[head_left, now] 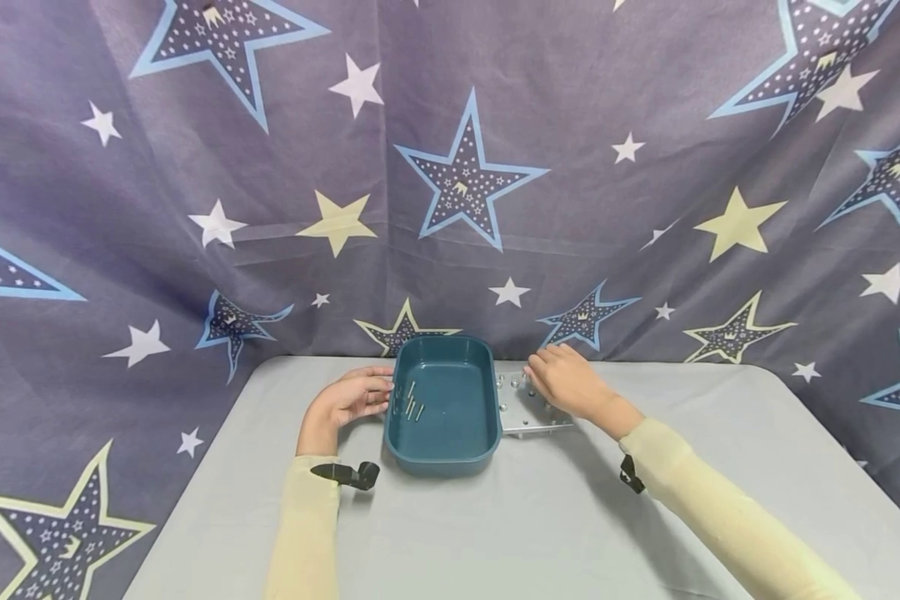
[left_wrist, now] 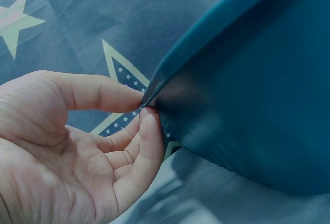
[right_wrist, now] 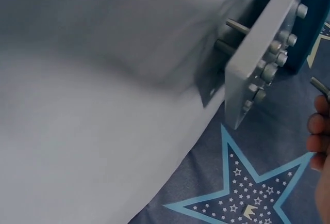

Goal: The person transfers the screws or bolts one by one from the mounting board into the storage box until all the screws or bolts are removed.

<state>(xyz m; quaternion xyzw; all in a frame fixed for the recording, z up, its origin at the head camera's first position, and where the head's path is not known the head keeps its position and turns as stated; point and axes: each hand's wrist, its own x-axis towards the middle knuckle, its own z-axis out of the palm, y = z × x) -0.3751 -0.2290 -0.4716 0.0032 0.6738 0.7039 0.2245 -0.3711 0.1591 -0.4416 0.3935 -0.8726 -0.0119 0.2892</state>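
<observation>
A teal plastic tray (head_left: 441, 460) stands on the table with several thin screws (head_left: 411, 408) lying in its left part. At its left side my left hand (head_left: 356, 395) pinches the tray's rim (left_wrist: 167, 66) between thumb and fingers. Right of the tray is a silver metal plate (head_left: 525, 421), with several bolts (right_wrist: 269, 73) set through it, heads on one face and shanks sticking out of the other. Over the plate, my right hand (head_left: 567, 382) holds a small metal bolt (right_wrist: 320, 85) at its fingertips; the fingers hide most of it.
A pale grey cloth covers the table (head_left: 570, 517). Behind it hangs a dark curtain (head_left: 450, 275) patterned with stars, close to the far edge of the tray and plate. Black wrist-worn cameras (head_left: 348, 476) sit on both sleeves.
</observation>
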